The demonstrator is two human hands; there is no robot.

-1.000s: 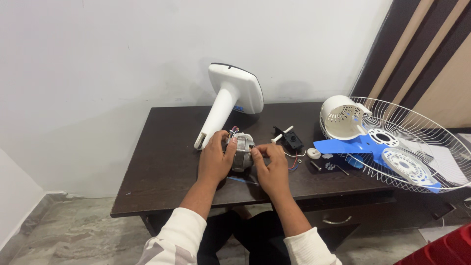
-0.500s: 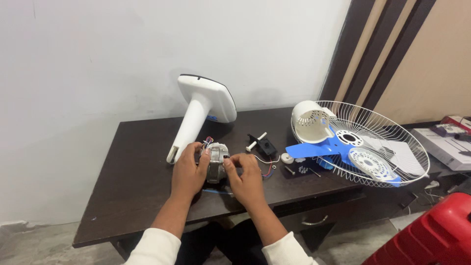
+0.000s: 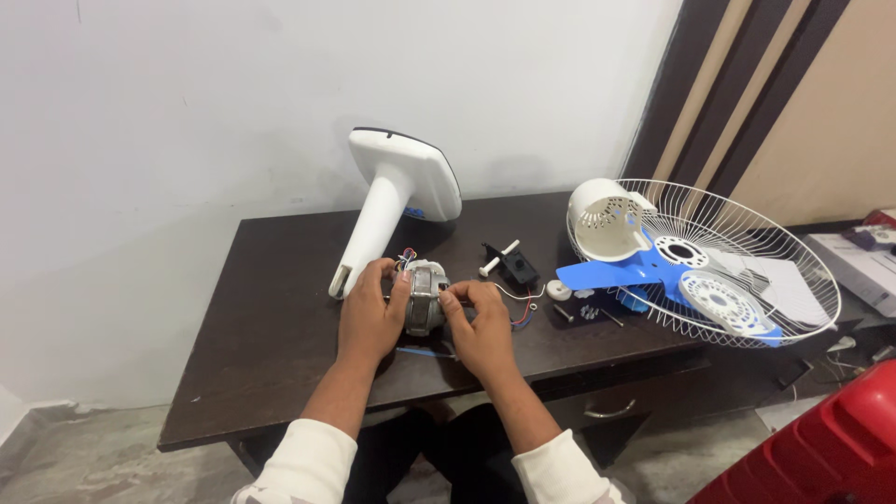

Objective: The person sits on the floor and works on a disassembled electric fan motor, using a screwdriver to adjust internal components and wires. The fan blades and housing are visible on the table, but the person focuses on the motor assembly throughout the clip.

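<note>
1. Fan motor (image 3: 425, 297) sits on the dark desk (image 3: 280, 299), just right of the white fan stand (image 3: 397, 201).
2. Left hand (image 3: 369, 317) cups it; right hand (image 3: 481, 327) pinches its shaft end.
3. Blue blade (image 3: 616, 271) and wire guard (image 3: 747, 252) already lie detached, farther right.

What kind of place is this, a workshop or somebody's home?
Probably a room in a home or small office rather than a proper workshop. The work goes on at a dark wooden desk against a plain white wall, with a fan in pieces on it: stand, wire guard, blue blades.
</note>
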